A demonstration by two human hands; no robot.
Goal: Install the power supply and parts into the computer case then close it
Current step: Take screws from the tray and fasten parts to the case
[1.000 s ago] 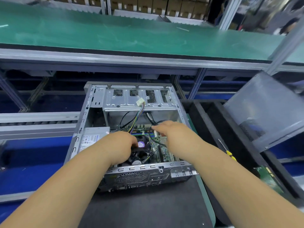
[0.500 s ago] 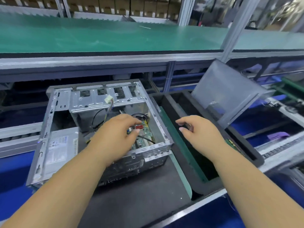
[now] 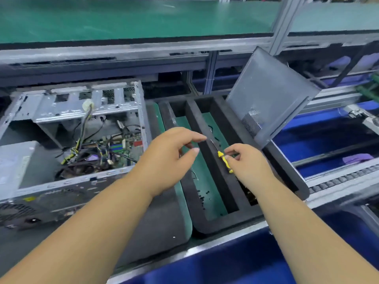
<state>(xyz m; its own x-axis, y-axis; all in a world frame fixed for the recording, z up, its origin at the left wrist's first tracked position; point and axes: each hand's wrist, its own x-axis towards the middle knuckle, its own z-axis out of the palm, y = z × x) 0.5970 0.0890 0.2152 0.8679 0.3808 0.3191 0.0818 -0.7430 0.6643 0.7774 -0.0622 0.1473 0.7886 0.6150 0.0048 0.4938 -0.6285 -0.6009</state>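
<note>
- A worker's right hand (image 3: 245, 160) closes its fingers on a yellow-handled screwdriver (image 3: 223, 158) lying on the foam tray (image 3: 207, 224) right of the open computer case (image 3: 78, 140).
- The left hand (image 3: 170, 158), fingers loosely parted and empty, hovers beside it; half a second earlier it was inside the case.
- Next, judging by the pickup: fastening screws.
</note>
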